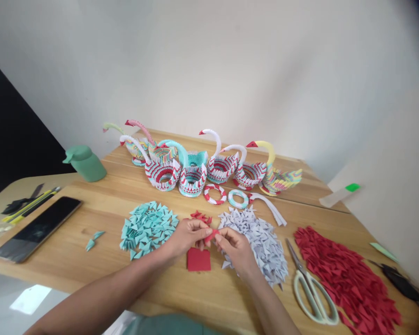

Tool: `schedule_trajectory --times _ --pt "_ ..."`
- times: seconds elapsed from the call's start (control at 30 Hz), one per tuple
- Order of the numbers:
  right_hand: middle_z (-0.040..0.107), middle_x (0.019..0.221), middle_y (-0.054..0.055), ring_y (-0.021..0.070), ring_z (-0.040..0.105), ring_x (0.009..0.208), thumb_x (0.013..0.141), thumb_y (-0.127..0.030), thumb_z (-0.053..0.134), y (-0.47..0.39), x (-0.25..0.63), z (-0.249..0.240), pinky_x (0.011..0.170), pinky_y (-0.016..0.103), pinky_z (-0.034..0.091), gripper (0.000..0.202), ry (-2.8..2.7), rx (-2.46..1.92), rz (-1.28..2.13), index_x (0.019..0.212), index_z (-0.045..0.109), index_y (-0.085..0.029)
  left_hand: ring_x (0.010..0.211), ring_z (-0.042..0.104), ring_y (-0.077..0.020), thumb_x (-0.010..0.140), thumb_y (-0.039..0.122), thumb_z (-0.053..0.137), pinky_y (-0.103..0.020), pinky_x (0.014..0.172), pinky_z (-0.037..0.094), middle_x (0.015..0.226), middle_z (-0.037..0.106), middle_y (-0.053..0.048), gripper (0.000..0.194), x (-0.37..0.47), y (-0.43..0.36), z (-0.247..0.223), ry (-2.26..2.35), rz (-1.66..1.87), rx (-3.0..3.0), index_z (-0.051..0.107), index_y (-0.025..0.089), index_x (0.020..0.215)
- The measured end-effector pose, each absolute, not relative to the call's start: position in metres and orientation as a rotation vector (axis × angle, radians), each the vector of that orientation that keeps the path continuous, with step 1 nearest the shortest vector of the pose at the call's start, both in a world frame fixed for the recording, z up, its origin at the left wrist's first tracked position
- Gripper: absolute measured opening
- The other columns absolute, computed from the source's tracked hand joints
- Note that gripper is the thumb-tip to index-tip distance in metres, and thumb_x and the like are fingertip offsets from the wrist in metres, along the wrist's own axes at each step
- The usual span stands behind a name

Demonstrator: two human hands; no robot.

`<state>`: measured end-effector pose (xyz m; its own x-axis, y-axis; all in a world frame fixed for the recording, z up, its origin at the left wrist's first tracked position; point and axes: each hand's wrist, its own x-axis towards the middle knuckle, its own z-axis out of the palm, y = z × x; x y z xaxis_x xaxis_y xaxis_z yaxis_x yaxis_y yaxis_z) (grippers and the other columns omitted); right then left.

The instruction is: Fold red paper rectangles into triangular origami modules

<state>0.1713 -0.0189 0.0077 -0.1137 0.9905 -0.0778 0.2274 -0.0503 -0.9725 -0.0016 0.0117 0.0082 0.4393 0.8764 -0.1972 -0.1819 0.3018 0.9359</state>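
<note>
The left hand (185, 236) and the right hand (239, 251) meet over the worktop (104, 270), and their fingers are pinched together on one small red paper piece (211, 236). This piece is between the two hands, with the thumbs pressing on it; the fingers cover it partly, so I cannot tell how far it is folded. Just to the near side of the fingers lies a red paper square (199, 260); I cannot tell if it is one sheet or several. A little beyond the fingers there are some small red folded pieces (201, 216).

To the left of the fingers, near the left hand, is a heap of teal folded pieces (148, 228). To the right, a heap of pale lilac folded pieces (261, 239) lies beside the right hand and is partly covered by it. Farther to the right come the scissors (302, 269), and then a large heap of red folded pieces (345, 274).

Beyond the fingers lie a red-and-white ring (215, 202), a teal-and-white ring (238, 206) and a white curved neck (270, 208); behind them stands a group of paper swans (192, 184). A phone (38, 228) lies well apart from the fingers on the left, and a green container (87, 164) stands farther back on the same side.
</note>
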Motion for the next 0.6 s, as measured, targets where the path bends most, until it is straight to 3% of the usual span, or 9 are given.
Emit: schedule_trajectory --times 0.37,0.6 --pt "0.054 0.058 -0.003 0.0132 0.048 0.056 0.083 -0.043 0.06 -0.0183 0.1706 0.0055 0.056 0.024 0.036 0.027 -1.469 -1.337 1.246 0.069 0.059 -0.019 0.044 0.053 -0.0082 0.065 0.049 0.076 -0.02 0.047 0.04 0.053 0.064 -0.001 0.039 -0.0015 0.0123 0.0066 0.843 0.824 1.01 0.061 0.012 0.066" --pt "0.062 0.068 0.001 0.0151 0.056 0.062 0.087 -0.048 0.053 -0.0195 0.1706 0.0135 0.059 0.025 0.041 0.033 -1.448 -1.291 1.352 0.074 0.06 -0.018 0.044 0.054 -0.009 0.065 0.051 0.074 -0.021 0.047 0.041 0.052 0.063 0.0 0.041 -0.0018 0.0117 0.0074 0.853 0.794 1.052 0.058 0.013 0.067"
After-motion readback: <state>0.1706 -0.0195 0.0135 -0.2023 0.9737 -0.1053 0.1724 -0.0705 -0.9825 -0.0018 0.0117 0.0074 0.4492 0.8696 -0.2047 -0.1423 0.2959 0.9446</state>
